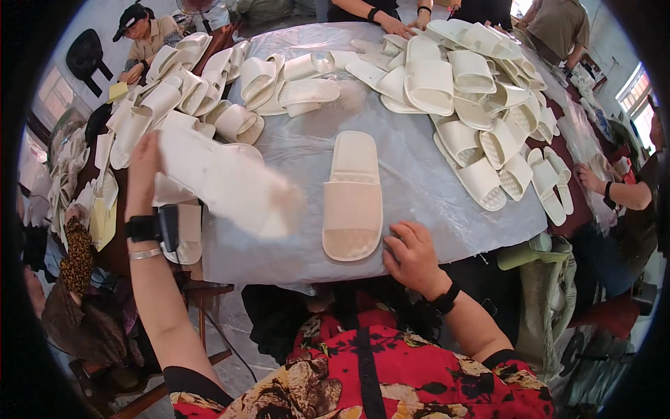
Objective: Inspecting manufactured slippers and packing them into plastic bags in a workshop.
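My left hand grips one end of a white slipper, held slanted above the table's left part and blurred by motion. A single cream open-toe slipper lies flat in front of me, its strap toward the near edge. Beside that strap my right hand rests at the table edge, fingers loosely bent and apart, holding nothing. Another slipper lies under and beside my left wrist, partly hidden by it and its black band.
A large slipper pile covers the table's right back, and another pile the left. Clear plastic sheeting covers the tabletop. Co-workers' hands show at the far edge; another person sits at the far left.
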A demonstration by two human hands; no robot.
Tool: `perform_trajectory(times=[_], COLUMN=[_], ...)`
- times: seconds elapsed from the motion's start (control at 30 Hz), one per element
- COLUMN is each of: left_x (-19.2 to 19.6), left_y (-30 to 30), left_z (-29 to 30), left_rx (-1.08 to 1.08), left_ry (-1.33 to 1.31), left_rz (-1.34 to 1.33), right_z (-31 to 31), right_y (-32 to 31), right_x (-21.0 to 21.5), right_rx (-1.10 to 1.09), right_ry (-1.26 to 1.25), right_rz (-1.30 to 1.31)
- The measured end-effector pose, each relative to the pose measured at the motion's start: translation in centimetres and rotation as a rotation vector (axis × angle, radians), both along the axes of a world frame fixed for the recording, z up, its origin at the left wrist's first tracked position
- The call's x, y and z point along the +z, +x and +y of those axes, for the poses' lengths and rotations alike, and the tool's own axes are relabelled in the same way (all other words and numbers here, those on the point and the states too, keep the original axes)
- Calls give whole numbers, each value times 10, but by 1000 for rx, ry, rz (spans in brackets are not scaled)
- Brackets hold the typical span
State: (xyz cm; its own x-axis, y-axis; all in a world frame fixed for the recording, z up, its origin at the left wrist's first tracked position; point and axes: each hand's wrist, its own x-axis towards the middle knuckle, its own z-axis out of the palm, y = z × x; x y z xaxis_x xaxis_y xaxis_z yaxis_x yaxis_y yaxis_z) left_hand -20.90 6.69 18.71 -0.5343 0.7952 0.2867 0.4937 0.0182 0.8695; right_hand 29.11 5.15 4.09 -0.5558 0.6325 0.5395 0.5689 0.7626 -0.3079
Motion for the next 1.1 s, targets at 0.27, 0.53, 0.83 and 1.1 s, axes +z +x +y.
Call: perform_trajectory(times=[0.27,0.53,0.83,1.1], left_x=[-55,-68,-56,-67], left_y=[133,198,224,237], left_z=[90,89,30,46], left_rx=[-316,-690,-871,-935], left_ry=[-109,-236,-597,-547], left_rz=[416,576,339,377], right_z=[0,5,-1,-5], right_y=[0,6,1,1], right_x=[-2,-5,-2,0], right_rx=[23,-7,40,38], right_ry=[9,4,59,51], right_rz=[33,42,68,74])
